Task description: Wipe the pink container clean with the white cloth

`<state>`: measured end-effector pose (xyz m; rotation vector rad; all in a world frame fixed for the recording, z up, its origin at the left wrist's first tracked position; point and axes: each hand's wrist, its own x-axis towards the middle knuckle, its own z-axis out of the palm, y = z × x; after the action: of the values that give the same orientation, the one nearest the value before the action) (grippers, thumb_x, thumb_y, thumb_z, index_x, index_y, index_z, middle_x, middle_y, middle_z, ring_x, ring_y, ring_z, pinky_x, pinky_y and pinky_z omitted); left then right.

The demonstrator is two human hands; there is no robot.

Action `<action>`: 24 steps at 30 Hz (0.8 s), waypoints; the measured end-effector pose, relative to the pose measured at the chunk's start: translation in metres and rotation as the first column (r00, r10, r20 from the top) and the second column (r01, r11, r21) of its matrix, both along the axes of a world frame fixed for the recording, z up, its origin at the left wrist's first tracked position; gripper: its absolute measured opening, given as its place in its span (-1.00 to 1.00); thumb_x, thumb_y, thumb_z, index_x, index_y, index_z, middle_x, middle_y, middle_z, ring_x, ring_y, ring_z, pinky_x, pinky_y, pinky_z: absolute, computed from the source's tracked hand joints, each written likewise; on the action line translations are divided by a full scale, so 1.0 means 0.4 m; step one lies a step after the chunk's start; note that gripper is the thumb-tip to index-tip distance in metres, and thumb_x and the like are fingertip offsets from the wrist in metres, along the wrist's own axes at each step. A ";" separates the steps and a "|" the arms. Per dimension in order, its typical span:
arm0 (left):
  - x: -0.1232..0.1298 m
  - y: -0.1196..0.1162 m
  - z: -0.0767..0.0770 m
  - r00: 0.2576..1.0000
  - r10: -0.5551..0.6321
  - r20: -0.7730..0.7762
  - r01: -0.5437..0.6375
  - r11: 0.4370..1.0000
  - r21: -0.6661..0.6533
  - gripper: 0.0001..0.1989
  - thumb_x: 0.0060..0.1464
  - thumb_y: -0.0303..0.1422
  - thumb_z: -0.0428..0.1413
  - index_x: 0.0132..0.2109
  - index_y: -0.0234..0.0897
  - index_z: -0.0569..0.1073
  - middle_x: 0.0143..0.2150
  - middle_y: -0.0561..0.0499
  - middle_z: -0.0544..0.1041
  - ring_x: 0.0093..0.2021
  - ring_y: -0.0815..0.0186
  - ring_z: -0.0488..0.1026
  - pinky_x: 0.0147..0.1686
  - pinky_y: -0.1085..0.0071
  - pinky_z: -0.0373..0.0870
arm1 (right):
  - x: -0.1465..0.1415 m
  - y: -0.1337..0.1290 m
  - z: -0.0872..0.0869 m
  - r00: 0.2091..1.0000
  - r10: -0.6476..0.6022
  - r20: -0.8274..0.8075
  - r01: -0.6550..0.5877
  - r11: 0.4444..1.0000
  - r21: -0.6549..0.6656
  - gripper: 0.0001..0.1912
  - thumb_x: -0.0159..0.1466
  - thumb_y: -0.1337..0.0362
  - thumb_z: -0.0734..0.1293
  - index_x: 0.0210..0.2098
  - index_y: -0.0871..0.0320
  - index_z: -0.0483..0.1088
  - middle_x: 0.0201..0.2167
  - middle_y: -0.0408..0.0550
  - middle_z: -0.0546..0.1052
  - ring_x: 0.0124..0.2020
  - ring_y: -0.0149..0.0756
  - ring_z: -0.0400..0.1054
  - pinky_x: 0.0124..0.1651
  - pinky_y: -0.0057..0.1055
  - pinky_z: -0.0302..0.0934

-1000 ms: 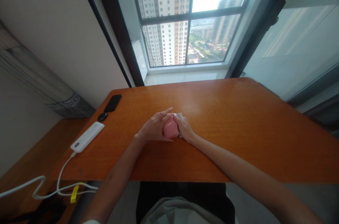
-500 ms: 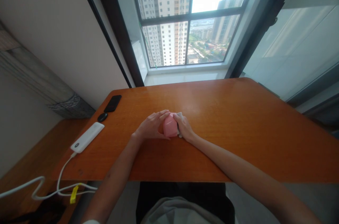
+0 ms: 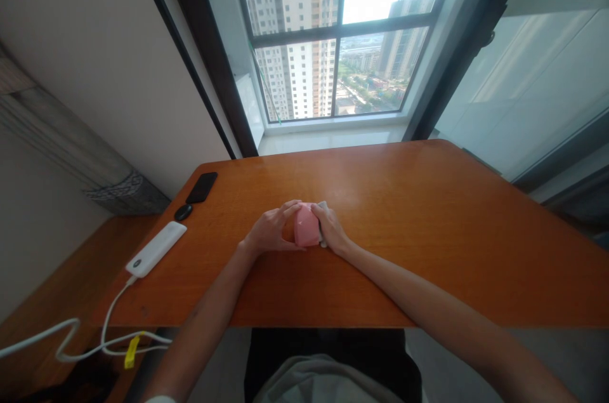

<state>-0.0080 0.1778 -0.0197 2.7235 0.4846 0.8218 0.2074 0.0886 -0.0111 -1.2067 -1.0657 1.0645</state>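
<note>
A small pink block-shaped object (image 3: pixel 307 226) is held between both hands low over the middle of the wooden table (image 3: pixel 404 200); its exact kind does not show. My left hand (image 3: pixel 272 228) curves around its left side, fingers at the top edge and thumb along the lower edge. At its right side, my right hand (image 3: pixel 332 229) is closed on a pale grey-white piece (image 3: pixel 323 242), perhaps cloth, pressed against the pink surface. The right thumb lies over the pink object's upper right edge. Most of the pale piece is hidden under the right hand.
On the table's left side lie a black phone (image 3: pixel 202 187), a small round black item (image 3: pixel 183 212) and a white power bank (image 3: pixel 157 249). A white cable (image 3: pixel 110 314) with a yellow tag (image 3: pixel 132 352) runs from it past the front edge. A window (image 3: pixel 337 73) stands behind.
The pink object has turned very slightly between the hands, and the left fingertips have shifted a little left along its top. The right hand stays almost still.
</note>
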 end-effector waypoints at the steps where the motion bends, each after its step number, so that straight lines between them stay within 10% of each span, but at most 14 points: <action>1: 0.000 -0.002 0.000 1.000 0.007 -0.003 -0.007 1.000 0.004 0.15 -0.01 0.19 0.50 0.54 -0.15 0.21 0.50 -0.33 0.44 0.27 -0.12 0.66 0.24 0.00 0.68 | 0.000 0.000 0.001 1.000 -0.004 0.000 0.004 1.000 -0.008 -0.43 0.37 -0.33 0.28 -0.43 0.02 0.26 -0.60 -0.20 0.36 -0.60 -0.33 0.19 -0.65 -0.42 0.04; 24: 0.009 -0.027 0.022 0.989 0.136 -0.052 -0.139 0.988 -0.067 0.19 -0.07 0.23 0.49 0.54 -0.18 0.25 0.15 -0.18 0.73 0.00 -0.08 0.78 0.02 0.17 0.70 | 0.003 0.008 -0.017 0.997 -0.071 0.033 0.070 0.997 0.030 -0.43 0.37 -0.30 0.24 -0.49 0.01 0.21 -0.58 -0.20 0.30 -0.53 -0.32 0.17 -0.51 -0.39 0.12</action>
<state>-0.0045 0.1669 -0.0110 2.6734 0.7047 0.7596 0.2085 0.0917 -0.0180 -1.2344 -1.0533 0.9748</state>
